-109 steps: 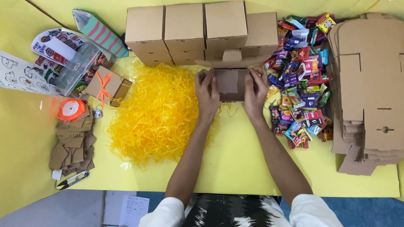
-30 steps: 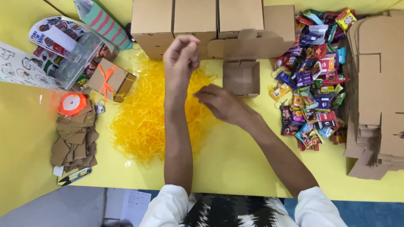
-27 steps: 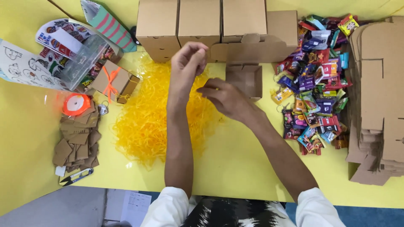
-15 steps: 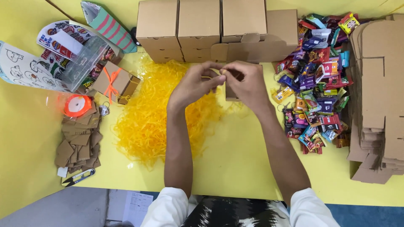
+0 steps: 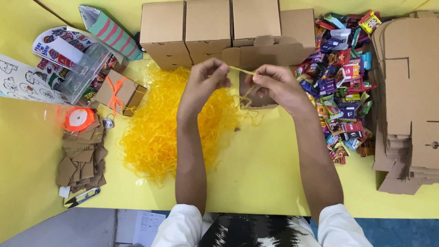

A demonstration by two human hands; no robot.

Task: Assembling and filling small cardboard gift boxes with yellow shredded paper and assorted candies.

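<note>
My left hand and my right hand are raised close together above the yellow table, each pinching yellow shredded paper strands stretched between them. Below my left hand lies a big pile of yellow shredded paper. An open small cardboard box sits right behind my hands, partly hidden by my right hand.
Three closed cardboard boxes line the back. Wrapped candies are heaped at the right, beside a stack of flat cardboard blanks. At left are sticker sheets, a small box with an orange ribbon, an orange ribbon spool, cardboard tags and snips.
My hands left the open box, took up yellow shredded paper from the pile, and came together in front of the box, pulling strands between them.
</note>
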